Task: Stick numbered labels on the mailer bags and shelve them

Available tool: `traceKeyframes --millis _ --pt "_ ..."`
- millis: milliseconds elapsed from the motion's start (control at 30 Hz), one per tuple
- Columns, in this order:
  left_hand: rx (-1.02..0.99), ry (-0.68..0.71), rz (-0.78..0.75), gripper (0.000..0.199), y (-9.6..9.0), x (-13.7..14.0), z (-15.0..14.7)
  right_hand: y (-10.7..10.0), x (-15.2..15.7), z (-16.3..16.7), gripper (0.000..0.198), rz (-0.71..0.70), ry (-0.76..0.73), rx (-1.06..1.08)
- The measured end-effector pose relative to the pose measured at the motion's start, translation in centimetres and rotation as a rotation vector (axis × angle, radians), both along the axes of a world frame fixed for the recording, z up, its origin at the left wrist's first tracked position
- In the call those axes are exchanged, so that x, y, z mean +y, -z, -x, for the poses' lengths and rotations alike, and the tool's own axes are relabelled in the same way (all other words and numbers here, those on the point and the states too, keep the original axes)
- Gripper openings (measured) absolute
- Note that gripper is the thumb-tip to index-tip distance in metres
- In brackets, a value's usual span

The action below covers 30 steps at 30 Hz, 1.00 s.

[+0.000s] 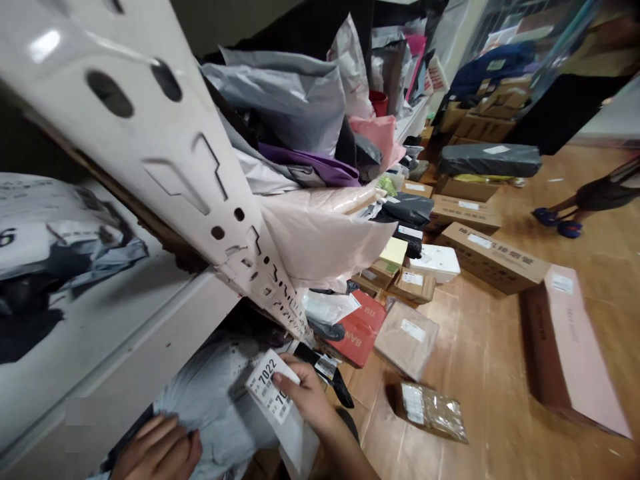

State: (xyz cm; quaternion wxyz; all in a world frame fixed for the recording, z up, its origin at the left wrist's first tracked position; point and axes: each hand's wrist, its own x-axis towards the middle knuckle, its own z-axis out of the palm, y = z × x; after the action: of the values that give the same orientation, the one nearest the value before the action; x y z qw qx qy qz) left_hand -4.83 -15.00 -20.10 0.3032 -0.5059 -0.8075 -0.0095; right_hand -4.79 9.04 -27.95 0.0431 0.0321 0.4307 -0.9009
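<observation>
Gripping a white strip of labels (270, 393) in the right hand (307, 390), low and near the middle of the view, just in front of a pale grey plastic parcel (215, 400). Pinched firmly, with the thumb across the printed face and the forefinger behind the upper edge. Printed in black on white, with 2 labels visible: reading 7022 in bold on the upper, and 70 on the lower before disappearing under the thumb. Marked also with barcodes and rows of characters too small to read. Tilted towards the left, then running on downward as plain white paper. Curled at the left side of the same parcel, as to the fingers of the left hand (160, 450); cannot tell whether closed on the wrinkled plastic or just laid against it. Set below a white shelf edge (150, 340) and a perforated white post (200, 133), near a red box (357, 333) and other packages scattered across a wooden floor (485, 347).
</observation>
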Motion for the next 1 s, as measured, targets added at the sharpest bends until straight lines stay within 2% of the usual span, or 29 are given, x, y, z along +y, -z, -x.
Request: traceKeyframes --millis 67,167,267,500,633,733,800,867,933,1000 --pt "-0.025 -0.019 -0.015 0.024 -0.8 0.8 0.2 0.7 -0.4 -1.5 0.031 -0.169 0.064 0.010" --pt "-0.087 -0.038 -0.042 0.030 -1.5 1.4 0.6 1.8 -1.5 -3.0 0.044 -0.249 0.146 -0.071" --pt "-0.119 -0.057 -0.019 0.035 -1.7 1.6 0.9 2.1 -2.6 -3.4 0.052 -0.208 0.161 -0.106" --pt "-0.068 -0.054 0.024 0.036 -2.8 2.2 1.2 1.5 -4.0 -3.3 0.048 -0.138 0.150 -0.070" --pt "0.044 -0.003 0.031 0.029 -4.0 2.4 1.3 1.4 -5.1 -1.9 0.048 -0.120 0.183 -0.043" --pt "0.166 0.010 0.073 0.022 -4.4 2.5 1.8 1.0 -6.1 0.8 0.052 -0.156 0.211 -0.020" --pt "0.176 -0.035 0.144 0.020 -4.3 2.9 2.5 0.7 -6.6 2.7 0.054 -0.197 0.228 -0.026" --pt "0.041 -0.160 0.200 0.017 -4.2 3.5 3.2 0.1 -6.7 3.7 0.053 -0.261 0.276 -0.041" --pt "-0.217 -0.323 0.209 0.025 -4.3 4.2 3.6 -0.5 -6.6 3.4 0.050 -0.329 0.352 -0.044" --pt "-0.504 -0.396 0.175 0.031 -4.7 4.7 3.6 -1.0 -6.2 1.9 0.046 -0.375 0.407 -0.038"
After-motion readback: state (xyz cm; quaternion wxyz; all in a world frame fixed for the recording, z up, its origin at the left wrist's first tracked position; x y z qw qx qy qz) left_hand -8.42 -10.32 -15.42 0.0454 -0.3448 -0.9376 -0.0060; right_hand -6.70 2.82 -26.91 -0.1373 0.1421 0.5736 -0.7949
